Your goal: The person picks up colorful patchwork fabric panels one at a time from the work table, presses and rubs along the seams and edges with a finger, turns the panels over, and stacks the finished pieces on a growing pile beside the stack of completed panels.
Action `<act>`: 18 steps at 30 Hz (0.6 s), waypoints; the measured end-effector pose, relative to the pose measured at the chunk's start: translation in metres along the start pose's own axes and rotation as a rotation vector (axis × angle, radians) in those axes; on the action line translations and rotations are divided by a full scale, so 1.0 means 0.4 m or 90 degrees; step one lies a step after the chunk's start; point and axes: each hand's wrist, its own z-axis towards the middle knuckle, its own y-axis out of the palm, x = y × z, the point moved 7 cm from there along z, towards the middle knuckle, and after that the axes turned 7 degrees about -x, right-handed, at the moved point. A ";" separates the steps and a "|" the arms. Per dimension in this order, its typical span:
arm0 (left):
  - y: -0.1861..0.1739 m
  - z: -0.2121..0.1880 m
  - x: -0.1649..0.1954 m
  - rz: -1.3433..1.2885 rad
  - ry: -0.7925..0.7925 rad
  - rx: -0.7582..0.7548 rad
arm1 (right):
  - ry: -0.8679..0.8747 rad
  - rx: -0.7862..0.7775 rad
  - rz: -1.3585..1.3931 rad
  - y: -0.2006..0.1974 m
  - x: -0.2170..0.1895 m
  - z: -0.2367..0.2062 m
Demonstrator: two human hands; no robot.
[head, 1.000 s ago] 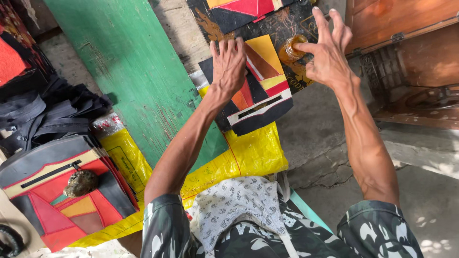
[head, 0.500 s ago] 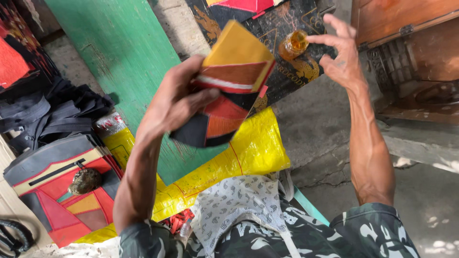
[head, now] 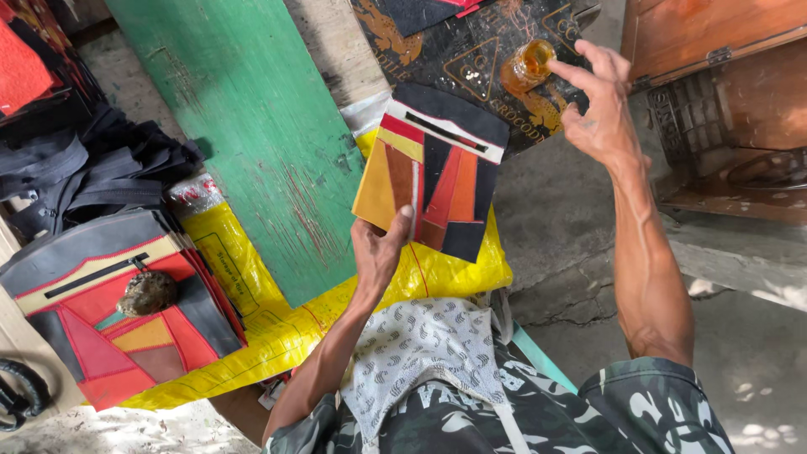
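Left hand [head: 376, 252] gripping lower edge of patchwork panel of red, orange, yellow and black fabric [head: 430, 172], held upright above yellow woven sack [head: 252, 294]. Right hand [head: 598, 113] open, fingers spread, fingertips beside small amber glass jar [head: 527, 65] on black board [head: 471, 59]. Green wooden plank [head: 244, 126] leaning at left.

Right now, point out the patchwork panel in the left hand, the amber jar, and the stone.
patchwork panel [head: 433, 181], head view, orange middle patch.
amber jar [head: 525, 67], head view, glass side.
stone [head: 147, 292], head view, top face.
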 end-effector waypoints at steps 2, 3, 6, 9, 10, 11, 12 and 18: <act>-0.016 -0.010 -0.016 0.028 -0.035 0.011 | -0.022 0.012 -0.096 -0.015 -0.031 -0.010; -0.020 -0.018 -0.020 0.041 -0.051 0.014 | -0.042 0.022 -0.154 -0.026 -0.047 -0.018; 0.003 -0.056 0.003 0.071 0.059 -0.020 | -0.048 0.142 -0.050 -0.077 -0.072 -0.069; 0.043 -0.081 -0.043 0.010 0.006 -0.076 | 0.014 0.262 0.308 -0.024 -0.071 -0.137; 0.053 -0.083 -0.061 -0.020 -0.013 -0.082 | 0.044 0.293 0.445 0.027 -0.072 -0.158; 0.061 -0.086 -0.082 -0.050 -0.035 -0.088 | 0.034 0.229 0.594 0.101 -0.093 -0.170; 0.068 -0.085 -0.100 -0.080 -0.054 -0.090 | 0.018 0.161 0.743 0.167 -0.115 -0.178; 0.082 -0.081 -0.142 -0.062 -0.079 -0.098 | 0.246 -0.058 0.913 0.353 -0.151 -0.238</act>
